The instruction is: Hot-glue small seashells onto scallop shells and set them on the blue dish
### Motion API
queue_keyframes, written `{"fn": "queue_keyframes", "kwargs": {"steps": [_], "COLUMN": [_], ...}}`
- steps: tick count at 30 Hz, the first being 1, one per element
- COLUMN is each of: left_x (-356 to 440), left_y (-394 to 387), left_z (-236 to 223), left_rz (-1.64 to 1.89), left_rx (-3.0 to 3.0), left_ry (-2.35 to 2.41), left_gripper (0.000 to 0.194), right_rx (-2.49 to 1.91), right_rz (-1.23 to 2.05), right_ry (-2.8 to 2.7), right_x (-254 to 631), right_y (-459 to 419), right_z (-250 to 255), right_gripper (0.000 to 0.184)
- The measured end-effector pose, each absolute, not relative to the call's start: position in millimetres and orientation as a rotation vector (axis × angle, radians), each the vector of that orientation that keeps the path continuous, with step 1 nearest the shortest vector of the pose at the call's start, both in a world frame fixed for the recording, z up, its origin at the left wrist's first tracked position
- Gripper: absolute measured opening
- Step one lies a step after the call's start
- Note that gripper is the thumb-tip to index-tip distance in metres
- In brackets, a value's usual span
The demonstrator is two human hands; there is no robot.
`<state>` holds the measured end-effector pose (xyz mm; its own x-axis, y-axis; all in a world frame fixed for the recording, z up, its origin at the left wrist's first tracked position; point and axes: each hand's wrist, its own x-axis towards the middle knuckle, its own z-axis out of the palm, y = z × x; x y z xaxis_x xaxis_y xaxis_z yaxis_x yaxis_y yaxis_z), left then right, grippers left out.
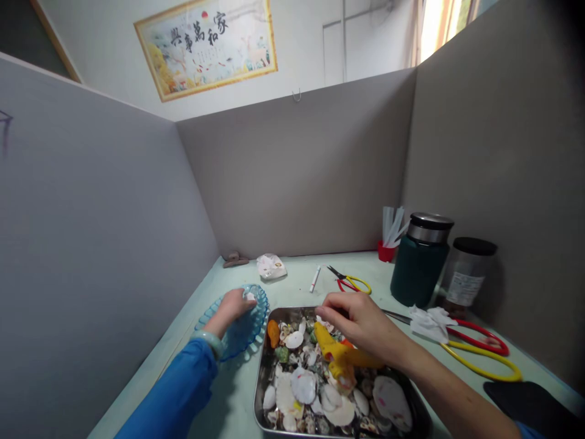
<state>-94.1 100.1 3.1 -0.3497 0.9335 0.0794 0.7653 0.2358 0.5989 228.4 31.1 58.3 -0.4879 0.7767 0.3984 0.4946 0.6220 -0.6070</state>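
Note:
My left hand [232, 308] is over a blue scalloped glass dish [223, 347], thumb and fingers closed about a small white piece [250, 297], perhaps a shell. Above the back edge of a metal tray [258, 390] is my right hand [354, 312], its fingers curled together; anything between the fingertips is too hidden to make out. Many shells fill the tray, among them a round white shell [303, 385] and a large pale shell [392, 402]. A yellow starfish-like piece [337, 356] lies below my right hand. An orange piece [273, 333] rests in the tray's back left corner.
Behind the tray lie a white marker [315, 279], red-and-yellow-handled scissors [350, 283] and a white packet [271, 266]. On the right are a green flask [419, 268], a clear jar [466, 280], larger scissors [484, 360] with crumpled tissue [430, 322], and a red cup [386, 251]. Grey partitions surround the table.

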Motion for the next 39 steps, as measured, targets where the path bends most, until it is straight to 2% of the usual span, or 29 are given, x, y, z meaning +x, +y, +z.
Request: {"fn": "queue_keyframes", "kwargs": {"steps": [5,12,18,21,24,28,30,34,39], "left_x": [-127.5,-165.0,-173.4,-141.3,-79.2,7.7,35.7,55.1,42.9], "left_y": [64.8,14.6,-19.7,-22.2,-6.3,22.2,33.2,45.1,36.6], "left_z": [6.3,-7.5,17.5,35.7,45.5,39.8,32.3,20.7,19.3], "left_rz": [0.634,0.359,0.261,0.333,0.375,0.229,0.146,-0.026,-0.151], "left_rx": [1.706,1.663,1.673,1.862,2.23,2.537,2.599,2.672,2.753], "left_ry": [2.454,2.631,2.736,2.735,2.388,1.932,1.861,1.841,1.836], "left_gripper": [0.04,0.039,0.037,0.037,0.036,0.026,0.029,0.028,0.02], "right_rx": [-0.952,-0.951,-0.915,-0.923,-0.939,-0.949,-0.959,-0.965,-0.938], "right_rz": [0.54,0.489,0.437,0.423,0.412,0.405,0.387,0.337,0.304], "right_ry": [-2.183,-2.219,-2.202,-2.181,-2.162,-2.137,-2.116,-2.069,-2.053], "right_x": [230.7,226.0,228.0,231.3,235.2,240.7,243.5,248.8,252.5], "right_y": [29.6,23.9,28.0,29.1,29.5,29.0,28.1,25.7,25.3], "right_z": [62.8,59.2,57.3,59.6,63.0,69.9,73.4,78.3,79.5], "right_gripper": [0.035,0.035,0.035,0.034,0.034,0.033,0.033,0.033,0.032]}}
